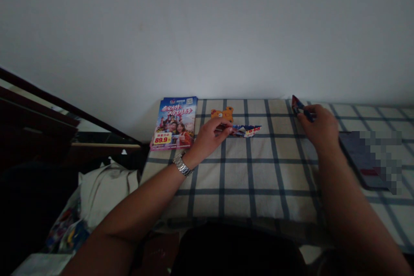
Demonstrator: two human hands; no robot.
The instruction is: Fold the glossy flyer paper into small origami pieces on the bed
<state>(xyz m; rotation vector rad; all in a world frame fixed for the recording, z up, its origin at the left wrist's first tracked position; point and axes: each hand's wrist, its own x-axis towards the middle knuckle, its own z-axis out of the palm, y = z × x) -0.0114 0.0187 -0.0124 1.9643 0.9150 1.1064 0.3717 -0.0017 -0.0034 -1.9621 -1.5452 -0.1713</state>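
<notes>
My left hand (pixel 215 134), with a metal watch on its wrist, is closed in a pinch on a folded flyer (pixel 250 131) that points to the right just above the checked cloth. Red price figures show upside down on that paper. Farther right, my right hand (pixel 318 123) pinches another folded paper (pixel 296 104) of dark blue and red near the cloth's back edge. Left of both hands lies a stack of printed flyers (pixel 174 123), the top one face up with "89.9" on it. A flat orange bear figure (pixel 223 114) shows just behind my left hand.
A white wall rises behind the checked cloth (pixel 236 177). On the right, a tablet-like device (pixel 362 159), partly pixelated, lies beside my right forearm. Down on the left are a white bag (pixel 108 187) and a dark wooden frame (pixel 32 125).
</notes>
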